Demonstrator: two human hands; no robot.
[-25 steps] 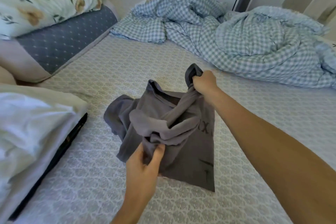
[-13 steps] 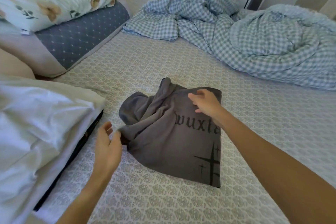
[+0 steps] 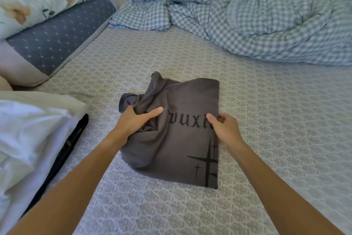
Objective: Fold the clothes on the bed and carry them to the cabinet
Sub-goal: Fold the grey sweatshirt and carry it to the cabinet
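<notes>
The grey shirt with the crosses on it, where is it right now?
In the head view, the grey shirt lies mid-bed on the patterned sheet, gripped by the left hand and right hand, nearer than the checked duvet.

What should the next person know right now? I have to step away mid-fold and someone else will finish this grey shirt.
Left hand: grips the bunched cloth at the left side of the grey shirt, forefinger stretched across the print.
Right hand: grip pinches the shirt's right edge beside the lettering.
The shirt lies on the bed sheet, print up, roughly a rectangle, right edge straight, left side and top corner rumpled.
Done: most of the fold.
Left: tuck and flatten the left side, then carry it to the cabinet. The checked blanket lies crumpled farther up the bed.
</notes>
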